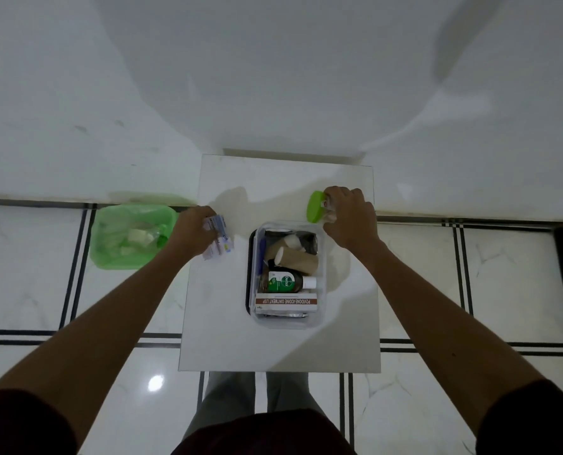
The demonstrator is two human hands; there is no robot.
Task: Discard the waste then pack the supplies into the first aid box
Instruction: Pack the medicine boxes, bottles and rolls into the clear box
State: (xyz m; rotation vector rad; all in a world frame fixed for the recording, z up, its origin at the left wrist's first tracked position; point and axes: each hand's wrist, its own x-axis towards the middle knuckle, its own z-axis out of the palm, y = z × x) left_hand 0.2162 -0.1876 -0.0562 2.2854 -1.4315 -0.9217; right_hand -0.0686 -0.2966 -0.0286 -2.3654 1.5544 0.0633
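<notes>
A clear plastic first aid box [319, 310] stands open in the middle of a small white table [227, 323]. Inside lie tan bandage rolls [298, 259], a Dettol bottle [288, 282] and a povidone-iodine ointment carton [286, 302]. My left hand [193, 233] is closed on a few white and blue packets [219, 236] at the table's left edge. Beyond the box's far right corner, my right hand [347, 218] grips a small container with a green lid [315, 206]; its body is mostly hidden by my fingers.
A green bin [109, 254] lined with a green bag stands on the tiled floor left of the table, with white waste inside. A white wall rises behind the table. My legs show below the table's near edge.
</notes>
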